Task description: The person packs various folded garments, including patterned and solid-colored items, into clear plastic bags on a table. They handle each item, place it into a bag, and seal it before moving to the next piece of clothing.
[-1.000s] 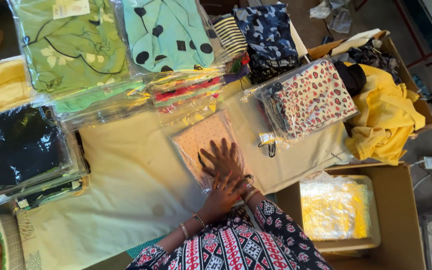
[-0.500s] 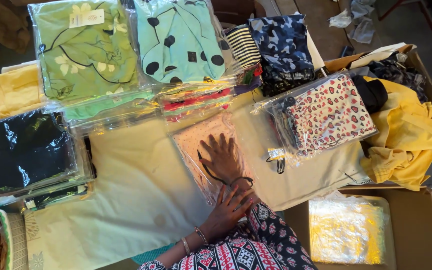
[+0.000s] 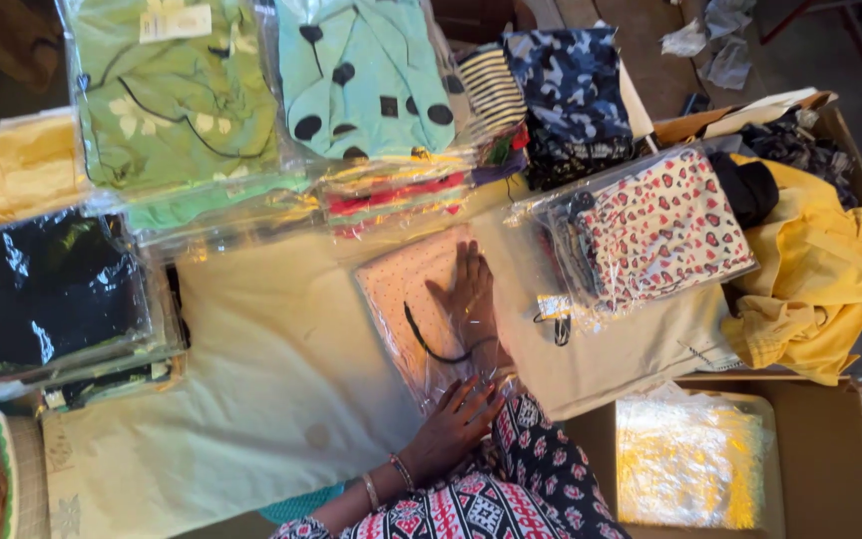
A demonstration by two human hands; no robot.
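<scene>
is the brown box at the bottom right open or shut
Open: the cardboard box has no lid over it, and a clear-wrapped yellow packet shows inside.

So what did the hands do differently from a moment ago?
A second ago both hands lay stacked on the pink packet. Now they are apart: the right hand has slid up the packet, flat on the plastic, and the left hand has come back to its near edge. Nothing was picked up or let go. The packet, the cream cloth and the stacks of bagged clothes around stayed put.
</scene>
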